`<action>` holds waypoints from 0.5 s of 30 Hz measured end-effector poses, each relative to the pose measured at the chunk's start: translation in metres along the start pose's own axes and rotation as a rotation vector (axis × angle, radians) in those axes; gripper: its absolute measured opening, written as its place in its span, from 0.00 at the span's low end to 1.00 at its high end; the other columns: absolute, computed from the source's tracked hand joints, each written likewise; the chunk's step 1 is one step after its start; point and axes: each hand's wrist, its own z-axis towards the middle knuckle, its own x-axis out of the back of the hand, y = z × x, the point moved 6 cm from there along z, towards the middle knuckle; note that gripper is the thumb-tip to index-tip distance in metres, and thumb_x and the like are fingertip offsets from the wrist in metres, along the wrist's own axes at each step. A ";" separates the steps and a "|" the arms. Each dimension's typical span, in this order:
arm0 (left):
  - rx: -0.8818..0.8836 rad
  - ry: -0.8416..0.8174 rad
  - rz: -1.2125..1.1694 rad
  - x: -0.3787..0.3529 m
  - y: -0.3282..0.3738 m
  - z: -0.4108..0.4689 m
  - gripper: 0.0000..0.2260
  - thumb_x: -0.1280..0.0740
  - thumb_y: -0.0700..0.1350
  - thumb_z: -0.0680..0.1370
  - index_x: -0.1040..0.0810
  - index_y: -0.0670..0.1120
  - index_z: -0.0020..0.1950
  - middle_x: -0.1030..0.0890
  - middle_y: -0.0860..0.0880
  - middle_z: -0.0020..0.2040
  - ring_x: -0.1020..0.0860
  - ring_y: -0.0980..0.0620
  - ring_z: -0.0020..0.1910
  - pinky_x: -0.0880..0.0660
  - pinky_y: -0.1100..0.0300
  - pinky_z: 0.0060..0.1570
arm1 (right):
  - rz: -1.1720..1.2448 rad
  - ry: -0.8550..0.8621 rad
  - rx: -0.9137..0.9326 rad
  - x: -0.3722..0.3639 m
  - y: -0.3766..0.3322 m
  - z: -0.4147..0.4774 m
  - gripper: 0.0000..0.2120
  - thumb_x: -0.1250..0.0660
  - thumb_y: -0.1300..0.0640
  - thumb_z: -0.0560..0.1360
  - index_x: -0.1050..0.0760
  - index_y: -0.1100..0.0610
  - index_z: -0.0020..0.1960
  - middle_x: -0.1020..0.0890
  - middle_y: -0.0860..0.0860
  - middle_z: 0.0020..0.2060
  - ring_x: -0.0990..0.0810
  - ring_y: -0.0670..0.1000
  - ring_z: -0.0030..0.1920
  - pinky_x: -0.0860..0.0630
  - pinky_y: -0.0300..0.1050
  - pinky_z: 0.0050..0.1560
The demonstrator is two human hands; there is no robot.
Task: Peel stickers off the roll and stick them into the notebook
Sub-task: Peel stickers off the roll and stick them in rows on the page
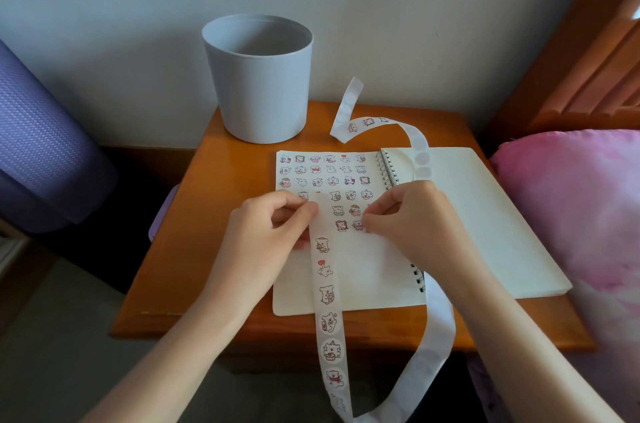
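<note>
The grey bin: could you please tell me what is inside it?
Only the bare inner wall of the grey bin shows; nothing sticks out above its rim. Its bottom is hidden by the front wall.

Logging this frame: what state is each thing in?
notebook: open flat, left page partly stickered.
sticker strip: unrolled, draped across the notebook.
grey bucket: upright, open-topped.
left hand: pinches the sticker strip.
right hand: fingertips curled onto the left page; held item unclear.
</note>
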 end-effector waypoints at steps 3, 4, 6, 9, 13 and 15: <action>0.000 0.001 0.010 0.000 -0.001 0.000 0.07 0.34 0.48 0.76 0.19 0.47 0.48 0.16 0.55 0.44 0.18 0.61 0.38 0.22 0.68 0.36 | -0.027 0.016 0.000 -0.001 -0.001 -0.001 0.02 0.27 0.54 0.70 0.17 0.50 0.39 0.18 0.44 0.35 0.20 0.49 0.39 0.21 0.50 0.46; -0.001 0.000 0.016 0.000 -0.001 0.000 0.07 0.34 0.48 0.76 0.19 0.47 0.48 0.16 0.55 0.44 0.18 0.61 0.38 0.22 0.69 0.35 | -0.032 0.016 -0.001 -0.001 -0.001 -0.001 0.02 0.28 0.54 0.70 0.17 0.50 0.39 0.18 0.44 0.35 0.21 0.49 0.39 0.21 0.51 0.47; -0.004 0.000 0.023 0.000 -0.001 0.001 0.06 0.34 0.48 0.76 0.19 0.48 0.48 0.16 0.56 0.44 0.18 0.62 0.38 0.23 0.70 0.34 | -0.044 0.017 0.000 -0.002 -0.002 -0.001 0.02 0.28 0.54 0.70 0.18 0.51 0.39 0.18 0.45 0.35 0.21 0.50 0.39 0.22 0.51 0.49; -0.005 -0.003 0.025 -0.001 -0.001 0.000 0.07 0.34 0.48 0.76 0.19 0.47 0.48 0.17 0.56 0.44 0.18 0.63 0.39 0.23 0.71 0.34 | -0.072 0.024 0.010 -0.002 -0.004 -0.003 0.02 0.29 0.54 0.71 0.18 0.52 0.40 0.18 0.45 0.36 0.21 0.49 0.38 0.22 0.51 0.50; -0.006 -0.001 0.025 0.000 -0.001 0.000 0.07 0.34 0.48 0.76 0.19 0.47 0.49 0.16 0.55 0.44 0.18 0.62 0.39 0.22 0.70 0.35 | -0.112 0.034 0.032 -0.003 -0.007 -0.005 0.03 0.30 0.54 0.72 0.18 0.53 0.42 0.18 0.46 0.38 0.21 0.48 0.39 0.23 0.50 0.51; -0.005 -0.001 0.027 0.000 -0.001 0.000 0.08 0.34 0.48 0.76 0.19 0.47 0.49 0.16 0.55 0.45 0.18 0.61 0.39 0.21 0.68 0.36 | -0.123 0.032 0.038 -0.003 -0.008 -0.006 0.03 0.30 0.54 0.72 0.19 0.53 0.43 0.18 0.46 0.38 0.21 0.48 0.40 0.23 0.50 0.51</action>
